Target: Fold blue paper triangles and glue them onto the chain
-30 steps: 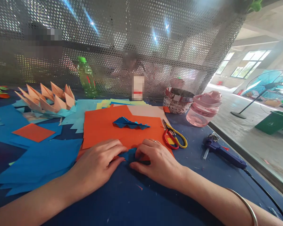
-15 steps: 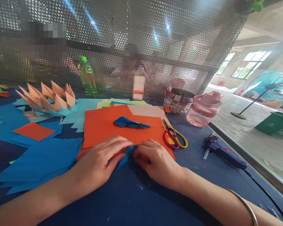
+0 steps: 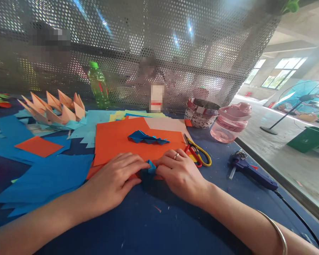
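left hand (image 3: 113, 182), right hand (image 3: 182, 175), blue paper (image 3: 148, 174)

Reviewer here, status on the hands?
Left hand, right hand: on folded blue paper, at near edge of orange paper. Scissors beside right hand.

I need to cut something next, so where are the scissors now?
In the head view, the red-and-yellow-handled scissors lie right of the orange paper, just beyond the right hand, left of the glue gun.

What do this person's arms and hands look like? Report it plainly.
Both arms are bare, no sleeves in view. The right hand wears a thin metal ring, and the right forearm a slim silver-coloured bangle. The left hand shows no jewellery.
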`<state>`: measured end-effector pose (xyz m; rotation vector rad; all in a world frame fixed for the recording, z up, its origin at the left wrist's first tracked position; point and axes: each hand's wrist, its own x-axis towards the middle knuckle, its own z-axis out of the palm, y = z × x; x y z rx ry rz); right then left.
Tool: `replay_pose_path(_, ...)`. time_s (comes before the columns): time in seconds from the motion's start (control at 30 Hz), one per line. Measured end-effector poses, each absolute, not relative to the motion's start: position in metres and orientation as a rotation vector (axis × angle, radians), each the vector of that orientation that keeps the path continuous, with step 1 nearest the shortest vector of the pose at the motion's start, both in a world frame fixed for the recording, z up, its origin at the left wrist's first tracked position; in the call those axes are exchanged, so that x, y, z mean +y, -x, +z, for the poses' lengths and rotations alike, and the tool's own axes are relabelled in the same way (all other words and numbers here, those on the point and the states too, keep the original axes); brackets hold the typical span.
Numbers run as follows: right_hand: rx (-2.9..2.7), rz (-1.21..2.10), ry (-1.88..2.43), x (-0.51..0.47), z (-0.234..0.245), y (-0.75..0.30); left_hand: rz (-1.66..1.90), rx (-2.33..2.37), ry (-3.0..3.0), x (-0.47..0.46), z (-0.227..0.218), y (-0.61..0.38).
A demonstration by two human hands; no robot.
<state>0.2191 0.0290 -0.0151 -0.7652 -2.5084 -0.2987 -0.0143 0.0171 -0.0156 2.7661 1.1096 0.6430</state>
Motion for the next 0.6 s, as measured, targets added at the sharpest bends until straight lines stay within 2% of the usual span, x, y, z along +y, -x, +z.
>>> replay_pose_path(0.2, -2.529, -0.389, 0.796, 0.0369, -0.0146, -0.2261, 0.611, 1.034, -2.741, 0.0178, -0.0063, 0.011)
replay_pose_path(0.47, -2.51, -0.307, 0.698, 0.0375, -0.0144, -0.2259, 0.843, 1.049, -2.747, 0.0107, -0.0067, 0.0087)
replay_pose_path(0.6, -2.514, -0.306, 0.662, 0.0358, -0.0142, -0.2246, 0.787, 0.981, -2.816, 0.0088, -0.0085, 0.0071)
